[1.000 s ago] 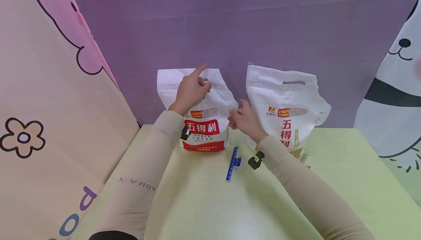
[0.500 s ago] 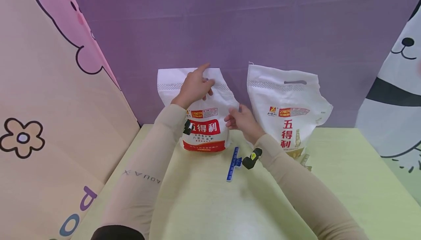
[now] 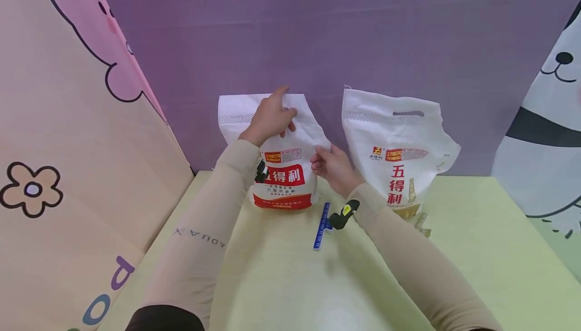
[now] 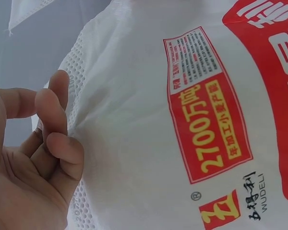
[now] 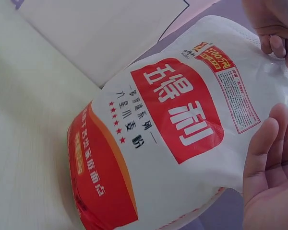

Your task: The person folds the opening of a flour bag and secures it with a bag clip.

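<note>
A white flour bag (image 3: 303,142) with red panels stands upright against the purple backdrop. At its top, beside the handle slot, my left hand (image 3: 269,118) pinches the cloth; the index finger points up and the others curl. Creases run toward those fingertips in the left wrist view, where the left hand (image 4: 38,158) covers part of the dotted seam. My right hand (image 3: 335,168) holds the bag's right edge between thumb and fingers. In the right wrist view, the right hand (image 5: 273,167) partly hides that edge. A blue clip (image 3: 320,230) lies on the table in front.
A second white flour bag (image 3: 386,129), with an open handle slot, stands to the right. Small beige pieces (image 3: 424,225) lie by its base, partly hidden by the right sleeve. The pale table (image 3: 290,280) meets a printed panel (image 3: 91,169) at left and the purple backdrop (image 3: 317,33) behind.
My right hand has moved slightly left onto the left bag's edge. My left hand has shifted a little right along the bag top, its fingers drawing closer together. Bags and clip stay put.
</note>
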{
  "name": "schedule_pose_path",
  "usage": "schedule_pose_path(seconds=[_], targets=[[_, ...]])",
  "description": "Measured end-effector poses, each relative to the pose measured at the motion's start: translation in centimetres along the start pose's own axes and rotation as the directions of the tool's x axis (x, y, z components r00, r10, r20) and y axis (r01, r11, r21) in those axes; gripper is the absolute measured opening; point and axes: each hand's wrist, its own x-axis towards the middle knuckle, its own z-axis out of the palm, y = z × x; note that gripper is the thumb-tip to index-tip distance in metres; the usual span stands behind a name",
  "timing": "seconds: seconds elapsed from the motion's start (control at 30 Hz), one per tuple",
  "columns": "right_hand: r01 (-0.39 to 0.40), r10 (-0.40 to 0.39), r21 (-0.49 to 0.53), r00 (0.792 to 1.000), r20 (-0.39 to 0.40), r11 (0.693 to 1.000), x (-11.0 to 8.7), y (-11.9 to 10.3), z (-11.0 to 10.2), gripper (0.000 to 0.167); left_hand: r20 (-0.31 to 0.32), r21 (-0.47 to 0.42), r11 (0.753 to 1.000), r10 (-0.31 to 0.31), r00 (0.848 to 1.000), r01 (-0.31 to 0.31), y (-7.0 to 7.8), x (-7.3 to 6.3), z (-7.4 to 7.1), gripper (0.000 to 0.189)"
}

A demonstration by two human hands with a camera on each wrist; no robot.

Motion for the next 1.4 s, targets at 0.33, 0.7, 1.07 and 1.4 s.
schedule_pose_path(seconds=[0.33,0.7,1.07,1.4], targets=[[-0.017,0.017,0.076,1.000,-0.004,0.997,0.28,0.02,0.07,0.023,0.008,-0.012,1.000,0.000,1.000,0.000,-0.11,0.01,-0.09,0.061],[-0.011,0.013,0.130,1.000,-0.012,0.992,0.18,-0.27,-0.13,0.017,-0.005,-0.035,0.999,0.017,1.000,-0.017,0.03,-0.06,-0.07,0.047],[-0.018,0.021,0.146,1.000,-0.021,0.989,0.32,0.30,-0.59,0.017,-0.024,-0.081,0.996,0.026,0.999,-0.027,-0.33,-0.63,0.22,0.039],[-0.010,0.014,0.163,1.000,-0.026,0.986,0.13,0.04,-0.40,0.011,-0.062,-0.114,0.989,0.085,0.994,-0.092,-0.50,-0.83,0.18,0.035]])
